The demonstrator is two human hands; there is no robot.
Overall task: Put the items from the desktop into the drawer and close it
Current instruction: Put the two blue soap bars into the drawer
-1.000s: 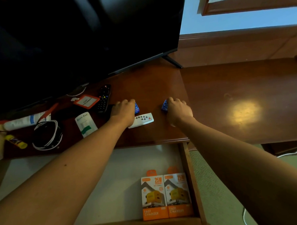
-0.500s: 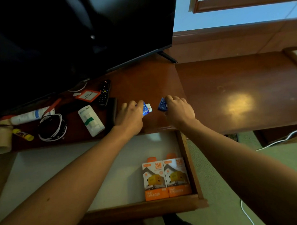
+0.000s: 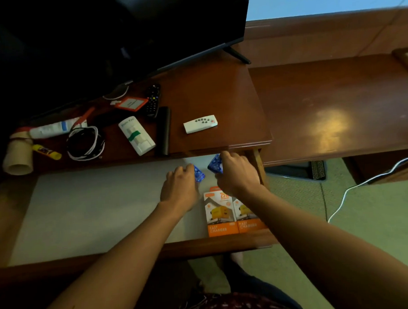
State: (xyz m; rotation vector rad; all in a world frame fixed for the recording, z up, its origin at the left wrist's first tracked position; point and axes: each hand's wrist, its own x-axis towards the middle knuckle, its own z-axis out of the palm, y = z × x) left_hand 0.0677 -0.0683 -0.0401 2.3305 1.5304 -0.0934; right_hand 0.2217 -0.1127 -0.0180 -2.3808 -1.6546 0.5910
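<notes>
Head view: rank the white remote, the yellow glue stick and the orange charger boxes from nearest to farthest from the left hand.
From the left hand:
1. Orange charger boxes, in the drawer, just to its right.
2. White remote, on the desktop beyond it.
3. Yellow glue stick, far left on the desktop.

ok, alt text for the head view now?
Two bare hands, left and right, each hold a small blue packet over an open wooden drawer containing two orange charger boxes. A white remote lies on the desktop.
</notes>
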